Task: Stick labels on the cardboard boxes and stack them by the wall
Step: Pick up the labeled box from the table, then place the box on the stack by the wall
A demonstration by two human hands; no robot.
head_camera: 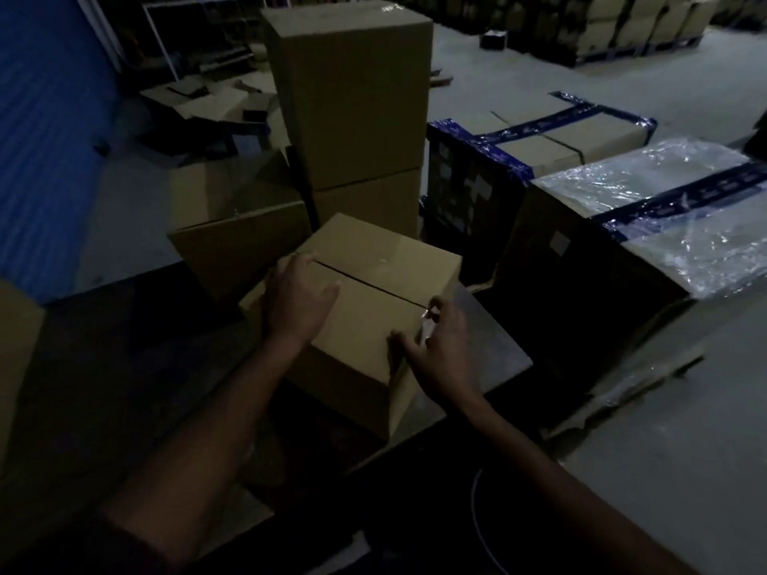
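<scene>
A plain cardboard box (373, 284) sits on a dark work surface (494, 346) in front of me, its top flaps meeting along a dark seam. My left hand (296, 300) lies flat on the left part of the top, fingers spread toward the far edge. My right hand (438, 346) is at the box's right near corner, thumb on the top and fingers over the right side, where something small and shiny shows at the seam end. No label is plainly visible in this dim light.
A tall stack of two cardboard boxes (352, 101) stands just behind. An open box (240, 242) leans at the left. Boxes with blue tape (535, 147) and a plastic-wrapped one (664, 209) stand on the right. A blue wall (45, 139) is at the far left.
</scene>
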